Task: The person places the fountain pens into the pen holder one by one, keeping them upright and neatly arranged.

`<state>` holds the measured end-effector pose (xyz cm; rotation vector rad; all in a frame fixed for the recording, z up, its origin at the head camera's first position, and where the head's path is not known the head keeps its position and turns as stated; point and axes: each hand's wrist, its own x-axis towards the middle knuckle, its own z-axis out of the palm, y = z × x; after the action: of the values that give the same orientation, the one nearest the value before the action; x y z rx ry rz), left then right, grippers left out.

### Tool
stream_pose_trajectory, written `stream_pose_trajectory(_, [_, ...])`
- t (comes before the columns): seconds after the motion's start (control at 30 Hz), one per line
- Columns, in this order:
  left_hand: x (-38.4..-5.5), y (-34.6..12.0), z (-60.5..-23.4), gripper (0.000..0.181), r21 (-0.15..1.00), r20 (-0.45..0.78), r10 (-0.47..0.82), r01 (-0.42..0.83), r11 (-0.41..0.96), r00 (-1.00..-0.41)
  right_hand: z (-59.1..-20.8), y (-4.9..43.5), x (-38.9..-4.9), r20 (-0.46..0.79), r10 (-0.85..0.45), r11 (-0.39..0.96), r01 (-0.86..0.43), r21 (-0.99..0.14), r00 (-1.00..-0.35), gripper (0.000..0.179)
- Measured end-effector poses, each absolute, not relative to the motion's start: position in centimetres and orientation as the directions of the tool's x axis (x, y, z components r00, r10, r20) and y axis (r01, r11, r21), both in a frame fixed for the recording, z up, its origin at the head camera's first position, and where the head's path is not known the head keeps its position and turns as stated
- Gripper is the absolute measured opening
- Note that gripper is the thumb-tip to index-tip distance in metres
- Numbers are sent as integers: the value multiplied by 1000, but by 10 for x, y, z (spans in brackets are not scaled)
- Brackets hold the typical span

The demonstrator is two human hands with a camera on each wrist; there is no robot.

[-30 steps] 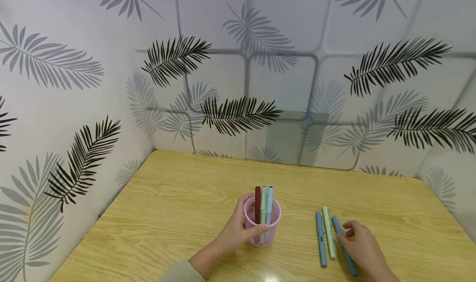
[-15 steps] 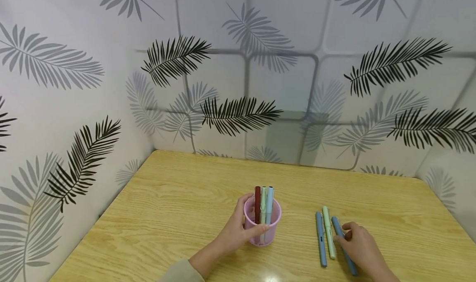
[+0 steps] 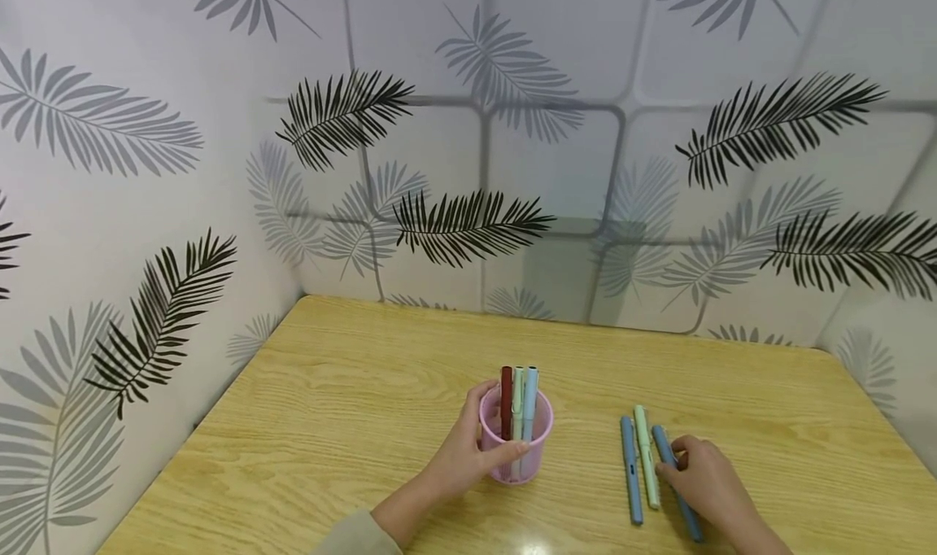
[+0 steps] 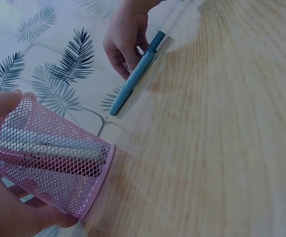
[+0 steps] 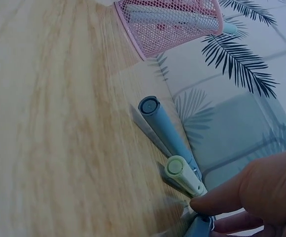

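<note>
My left hand (image 3: 463, 451) grips a pink mesh pen cup (image 3: 537, 462), thumb across its front and fingers behind. Upright in the cup stand a dark red pen (image 3: 507, 400), a light green pen (image 3: 518, 396) and a light blue pen (image 3: 530, 400). On the right, my right hand (image 3: 708, 475) pinches a blue pen (image 3: 688, 518) lying on the table; its thumb shows against this pen in the right wrist view, the fingers partly hidden. Left of it lie a light green pen (image 3: 647, 465) and another blue pen (image 3: 631, 474), roughly parallel.
The pens and cup are on a wood-grain table (image 3: 351, 376). Behind it and along its left side rise walls (image 3: 439, 156) with a leaf pattern. Bare tabletop separates the cup from the loose pens.
The right hand has shifted very slightly, its thumb a touch further over the blue pen. The left hand, cup and other pens stay put.
</note>
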<state>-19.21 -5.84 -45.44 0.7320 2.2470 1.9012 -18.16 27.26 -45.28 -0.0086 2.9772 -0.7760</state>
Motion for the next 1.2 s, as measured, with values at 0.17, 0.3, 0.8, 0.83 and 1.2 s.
stream_pose_trajectory(0.17, [-193, -58, -455, 75, 951, 225, 427, 292, 98, -876, -453, 272, -181, -63, -7, 864, 26, -503, -998, 32])
stream_pose_trajectory(0.3, [-192, -58, -454, 75, 950, 233, 430, 298, 89, -872, -453, 272, -181, -68, 9, 852, 43, -522, -998, 29])
stream_pose_trajectory(0.8, [-193, -59, -454, 77, 951, 238, 434, 299, 76, -869, -442, 274, -172, -10, 93, 789, 80, -609, -996, 40])
stream_pose_trajectory(0.83, [-193, -58, -454, 77, 952, 239, 436, 298, 72, -868, -441, 273, -171, -6, 98, 784, 81, -616, -995, 40])
stream_pose_trajectory(1.2, [-193, -58, -455, 74, 954, 227, 428, 287, 80, -875, -436, 266, -167, 55, 152, 728, 74, -682, -987, 44])
